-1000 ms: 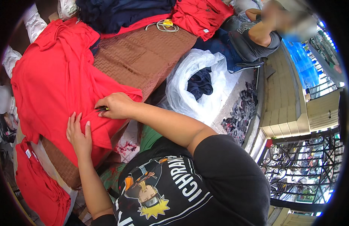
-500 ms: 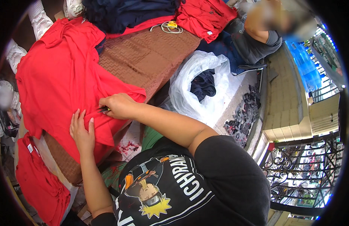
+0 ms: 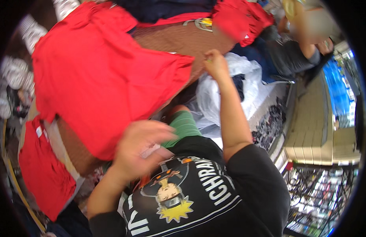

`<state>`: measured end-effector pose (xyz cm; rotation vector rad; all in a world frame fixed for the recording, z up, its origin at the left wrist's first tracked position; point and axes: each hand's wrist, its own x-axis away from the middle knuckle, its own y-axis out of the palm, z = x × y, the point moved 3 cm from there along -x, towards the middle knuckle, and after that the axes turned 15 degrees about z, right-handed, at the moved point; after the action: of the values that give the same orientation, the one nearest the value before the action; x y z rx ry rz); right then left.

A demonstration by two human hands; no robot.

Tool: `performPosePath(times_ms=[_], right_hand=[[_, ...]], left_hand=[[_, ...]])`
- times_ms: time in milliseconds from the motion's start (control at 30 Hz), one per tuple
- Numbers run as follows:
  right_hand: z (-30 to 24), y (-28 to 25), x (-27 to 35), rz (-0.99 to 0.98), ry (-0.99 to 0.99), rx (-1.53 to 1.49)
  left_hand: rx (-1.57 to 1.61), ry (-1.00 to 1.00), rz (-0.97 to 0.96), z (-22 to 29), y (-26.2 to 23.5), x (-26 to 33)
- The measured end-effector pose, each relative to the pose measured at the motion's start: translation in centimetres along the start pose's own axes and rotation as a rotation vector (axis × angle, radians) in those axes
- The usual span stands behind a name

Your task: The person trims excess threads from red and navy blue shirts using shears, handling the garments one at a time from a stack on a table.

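Note:
A red shirt point(image 3: 92, 71) lies spread over a brown-covered table point(image 3: 167, 39), its sleeve reaching toward the right edge. My left hand point(image 3: 141, 144) is lifted off the cloth near my body, blurred, with fingers stretched and thumb apart; nothing shows in it. Out beyond the sleeve, over the table's right edge, my right hand point(image 3: 216, 65) is closed with its fingers pinched together. A small yellowish bit shows at the fingers, too little to name.
A white plastic bag point(image 3: 208, 94) with dark cloth stands right of the table. Dark scraps point(image 3: 270, 126) lie on the floor beyond. More red garments point(image 3: 44, 170) hang at the left; dark blue cloth point(image 3: 167, 10) is piled at the back. Another person point(image 3: 289, 55) sits at upper right.
Both hands have left the red shirt, where the right worked a small dark-tipped tool. My right hand moved up and right, my left toward my body. The shirt's sleeve now lies flatter.

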<state>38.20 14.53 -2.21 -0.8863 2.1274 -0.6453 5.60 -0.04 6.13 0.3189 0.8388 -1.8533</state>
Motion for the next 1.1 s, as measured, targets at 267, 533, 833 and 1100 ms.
performPosePath(times_ms=[267,533,833,1100], right_hand=[[-6.6,0.1,2.1,-0.274,-0.387,-0.031],[-11.9,5.1,2.7,-0.213,-0.691,-0.182],[-10.4,7.9,0.9,-0.23,-0.542,-0.145],[-11.2,4.4,-5.6,-0.027,-0.739,0.061]], left_hand=[[0.679,0.509,-0.027,14.8,7.6,-3.6],[0.381,0.457,-0.139,10.6,6.1,-1.7],[-1.016,-0.666,0.867,-15.8,-12.7,9.1],[-0.928,-0.148,0.912,-15.6,-16.3,1.9]])
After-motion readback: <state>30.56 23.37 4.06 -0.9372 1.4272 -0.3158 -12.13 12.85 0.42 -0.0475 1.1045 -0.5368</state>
